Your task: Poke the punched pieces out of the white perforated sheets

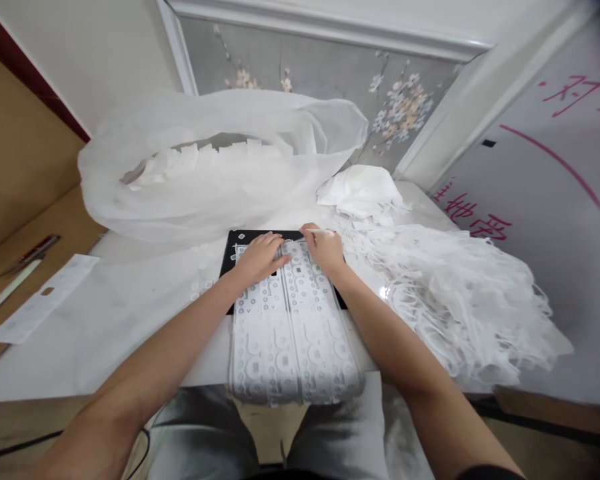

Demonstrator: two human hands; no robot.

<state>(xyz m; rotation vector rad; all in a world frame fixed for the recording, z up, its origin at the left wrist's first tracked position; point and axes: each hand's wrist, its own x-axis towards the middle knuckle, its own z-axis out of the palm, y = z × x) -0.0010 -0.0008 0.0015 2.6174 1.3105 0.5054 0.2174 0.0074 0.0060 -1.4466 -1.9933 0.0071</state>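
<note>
A long white sheet [293,333] printed with rows of small grey shapes lies over a black board [230,257] and curves down over the table's front edge. Flat on the sheet's upper left part rests my left hand [260,259], fingers stretched out and thumb apart. My right hand [325,248] is closed around a slim, light-coloured pointed tool [295,240], whose exact kind I cannot make out. Its tip points left, at the sheet's top edge near my left fingertips. Some small white cut pieces [241,236] stick to the board's upper left corner.
A big heap of tangled white strips [460,293] covers the right side. Behind stands a large translucent plastic bag [205,180] with white pieces inside. At left lie a white card [45,300] with a slot and a cutter knife [33,250]. A whiteboard [525,200] stands at right.
</note>
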